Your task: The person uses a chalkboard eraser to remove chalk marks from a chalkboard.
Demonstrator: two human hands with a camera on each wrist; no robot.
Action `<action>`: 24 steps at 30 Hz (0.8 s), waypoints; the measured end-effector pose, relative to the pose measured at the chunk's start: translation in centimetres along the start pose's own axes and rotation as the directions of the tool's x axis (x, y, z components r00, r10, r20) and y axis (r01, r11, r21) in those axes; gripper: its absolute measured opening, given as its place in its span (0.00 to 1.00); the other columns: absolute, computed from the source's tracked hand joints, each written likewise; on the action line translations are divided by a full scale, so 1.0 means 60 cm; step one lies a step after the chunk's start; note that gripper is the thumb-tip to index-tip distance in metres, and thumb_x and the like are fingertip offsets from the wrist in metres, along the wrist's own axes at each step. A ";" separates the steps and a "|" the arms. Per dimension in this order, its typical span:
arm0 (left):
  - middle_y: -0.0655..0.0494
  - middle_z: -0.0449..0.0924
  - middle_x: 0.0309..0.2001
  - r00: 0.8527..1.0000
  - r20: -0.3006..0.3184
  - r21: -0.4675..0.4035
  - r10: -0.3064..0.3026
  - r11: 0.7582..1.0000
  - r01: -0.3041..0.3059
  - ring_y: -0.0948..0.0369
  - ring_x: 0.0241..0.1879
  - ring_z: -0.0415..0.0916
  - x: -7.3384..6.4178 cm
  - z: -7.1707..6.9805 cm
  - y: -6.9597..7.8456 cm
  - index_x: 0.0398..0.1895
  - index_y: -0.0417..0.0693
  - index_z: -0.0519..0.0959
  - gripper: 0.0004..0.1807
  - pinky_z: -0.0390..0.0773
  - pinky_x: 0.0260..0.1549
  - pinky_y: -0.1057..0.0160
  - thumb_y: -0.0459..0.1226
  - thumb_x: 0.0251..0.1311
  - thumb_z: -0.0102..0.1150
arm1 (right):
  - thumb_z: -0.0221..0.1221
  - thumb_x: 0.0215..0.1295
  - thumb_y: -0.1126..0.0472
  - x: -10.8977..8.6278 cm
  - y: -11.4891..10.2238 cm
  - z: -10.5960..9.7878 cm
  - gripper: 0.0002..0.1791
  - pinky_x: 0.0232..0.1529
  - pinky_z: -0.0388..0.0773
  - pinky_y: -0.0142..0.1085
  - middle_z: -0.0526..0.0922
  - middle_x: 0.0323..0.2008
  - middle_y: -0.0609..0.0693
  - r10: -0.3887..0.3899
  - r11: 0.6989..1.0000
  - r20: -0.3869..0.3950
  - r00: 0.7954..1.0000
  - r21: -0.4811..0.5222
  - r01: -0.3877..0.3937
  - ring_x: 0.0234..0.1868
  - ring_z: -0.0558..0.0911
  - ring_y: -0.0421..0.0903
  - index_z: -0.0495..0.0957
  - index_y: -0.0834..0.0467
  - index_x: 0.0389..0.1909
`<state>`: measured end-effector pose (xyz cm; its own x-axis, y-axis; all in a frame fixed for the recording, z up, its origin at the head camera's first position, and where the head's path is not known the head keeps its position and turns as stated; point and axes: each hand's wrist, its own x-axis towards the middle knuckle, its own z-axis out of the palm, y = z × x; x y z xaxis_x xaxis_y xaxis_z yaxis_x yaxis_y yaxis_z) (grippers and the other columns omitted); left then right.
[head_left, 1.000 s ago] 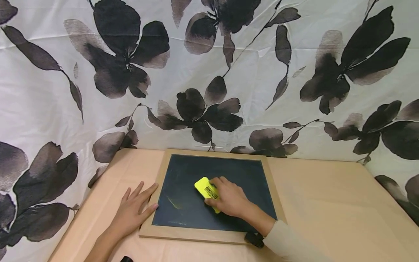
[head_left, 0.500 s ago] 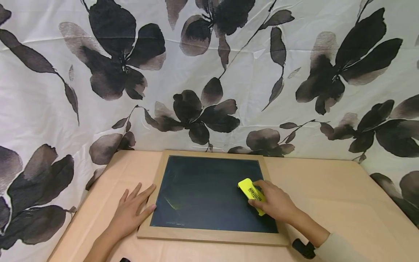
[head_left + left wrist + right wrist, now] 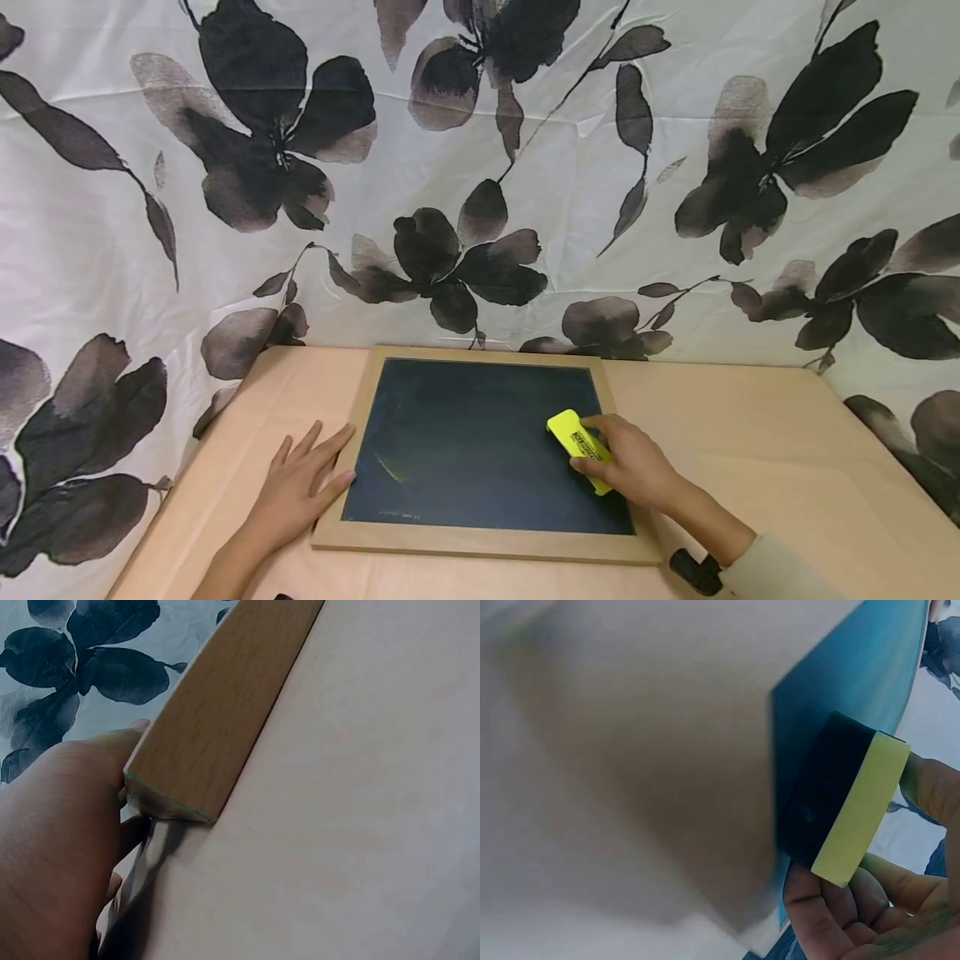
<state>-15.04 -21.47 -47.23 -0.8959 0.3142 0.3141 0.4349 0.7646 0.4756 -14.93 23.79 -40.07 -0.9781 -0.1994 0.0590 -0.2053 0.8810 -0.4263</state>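
Observation:
A wood-framed chalkboard [image 3: 480,442] lies on the table, with a faint yellow chalk streak at its lower left and pale marks along the bottom edge. My right hand [image 3: 633,462] grips a yellow chalkboard eraser [image 3: 577,446] over the right part of the board. In the right wrist view the eraser [image 3: 862,806] shows a dark felt side against the board, with fingers curled along its yellow back. My left hand [image 3: 296,492] rests spread at the frame's left side, fingertips on the wood. The left wrist view shows this hand [image 3: 60,832] beside the frame's corner [image 3: 217,712].
The table [image 3: 735,450] has a light tan covering and extends to both sides of the board. Behind it hangs a white cloth [image 3: 585,208] with dark flower prints. A black wrist strap [image 3: 696,572] shows below the right wrist.
My right hand has carried the eraser rightward from the board's middle to its right side, then stayed nearly still. The left hand keeps its place at the frame.

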 end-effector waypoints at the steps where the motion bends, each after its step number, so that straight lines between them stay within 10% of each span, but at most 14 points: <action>1: 0.51 0.67 0.66 1.000 -0.001 -0.002 0.002 1.000 -0.002 0.40 0.69 0.52 0.000 0.000 0.000 0.71 0.56 0.64 0.34 0.40 0.63 0.34 0.50 0.63 0.59 | 0.70 0.52 0.50 0.003 -0.004 0.001 0.34 0.37 0.77 0.43 0.78 0.49 0.59 -0.003 1.000 -0.001 1.000 0.003 0.003 0.38 0.77 0.48 0.74 0.66 0.55; 24: 0.50 0.69 0.65 1.000 -0.013 -0.008 0.002 1.000 -0.002 0.39 0.68 0.53 0.001 -0.003 0.007 0.70 0.53 0.66 0.33 0.41 0.62 0.33 0.49 0.62 0.60 | 0.70 0.53 0.49 0.117 -0.191 0.090 0.34 0.33 0.73 0.40 0.76 0.41 0.51 -0.139 0.990 0.137 0.981 0.054 0.133 0.35 0.74 0.45 0.75 0.62 0.57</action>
<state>-14.90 -21.24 -46.86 -0.8939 0.3081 0.3257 0.4373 0.7596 0.4814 -19.28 9.95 -39.65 -0.9262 -0.3770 -0.0061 -0.3317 0.8223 -0.4624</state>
